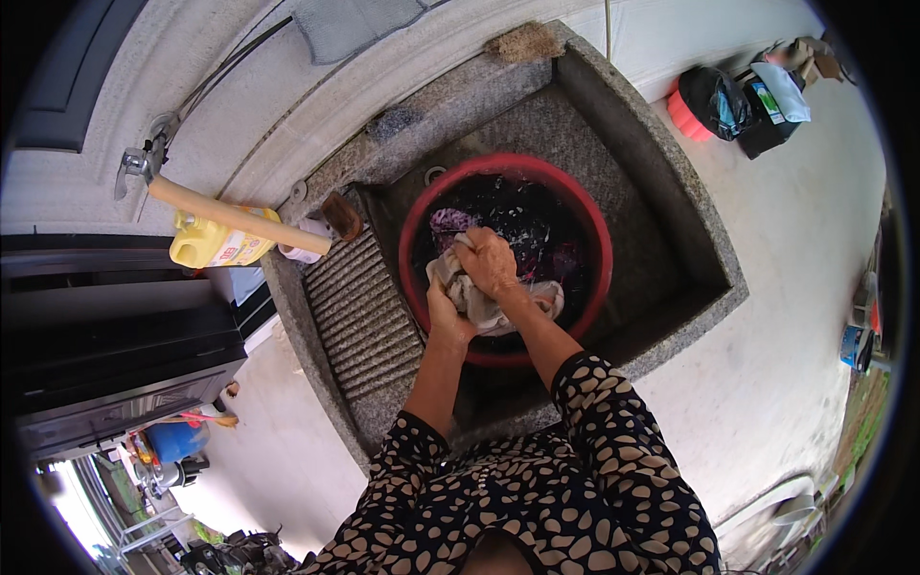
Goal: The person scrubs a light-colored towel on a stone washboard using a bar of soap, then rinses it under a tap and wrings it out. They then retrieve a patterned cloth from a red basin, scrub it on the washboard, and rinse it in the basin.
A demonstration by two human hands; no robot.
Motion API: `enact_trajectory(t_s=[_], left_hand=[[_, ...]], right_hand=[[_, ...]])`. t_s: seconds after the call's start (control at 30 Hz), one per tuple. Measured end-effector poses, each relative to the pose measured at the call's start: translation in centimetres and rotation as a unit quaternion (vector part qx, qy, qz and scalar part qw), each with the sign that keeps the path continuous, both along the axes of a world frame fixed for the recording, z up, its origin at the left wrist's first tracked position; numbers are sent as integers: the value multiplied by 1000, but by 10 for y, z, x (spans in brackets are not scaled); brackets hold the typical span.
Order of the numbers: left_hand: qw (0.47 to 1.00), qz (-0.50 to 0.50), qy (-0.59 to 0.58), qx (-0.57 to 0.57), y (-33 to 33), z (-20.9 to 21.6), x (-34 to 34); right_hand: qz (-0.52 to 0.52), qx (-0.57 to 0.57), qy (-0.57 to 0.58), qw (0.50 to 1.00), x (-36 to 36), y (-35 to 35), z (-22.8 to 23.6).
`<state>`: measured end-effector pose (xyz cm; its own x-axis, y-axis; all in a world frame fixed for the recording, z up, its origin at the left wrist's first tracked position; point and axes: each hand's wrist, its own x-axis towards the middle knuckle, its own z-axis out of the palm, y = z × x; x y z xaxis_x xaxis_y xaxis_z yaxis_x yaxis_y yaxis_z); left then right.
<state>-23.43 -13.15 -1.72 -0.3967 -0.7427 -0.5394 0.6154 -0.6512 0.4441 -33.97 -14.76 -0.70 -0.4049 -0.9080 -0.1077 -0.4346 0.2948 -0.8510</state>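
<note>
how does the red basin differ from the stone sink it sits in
The red basin is round, while the stone sink has straight sides and corners.
The basin is plain red; the sink is speckled grey.
The basin is smaller and fits inside the larger sink.
The basin holds dark water, while the sink has a ridged washing slab on its left side.
Both are open at the top.

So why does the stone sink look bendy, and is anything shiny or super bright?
All in the head view: the fisheye lens bows the stone sink edges; glints dot the dark water in the red basin; a patch at lower left is washed-out white.
</note>
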Motion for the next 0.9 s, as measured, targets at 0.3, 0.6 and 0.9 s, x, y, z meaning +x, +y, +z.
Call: enact_trajectory(t_s=[0.3, 0.6, 0.9], left_hand=[[989, -5, -120, 89, 11, 24, 4], [861, -94, -448, -221, -15, -37, 58], [793, -121, -489, -342, -34, -56, 52]], right_hand=[[-85, 5, 68, 994, 0, 25, -44], [-129, 29, 222, 966, -85, 45, -29], [-63, 73, 28, 995, -72, 32, -113]])
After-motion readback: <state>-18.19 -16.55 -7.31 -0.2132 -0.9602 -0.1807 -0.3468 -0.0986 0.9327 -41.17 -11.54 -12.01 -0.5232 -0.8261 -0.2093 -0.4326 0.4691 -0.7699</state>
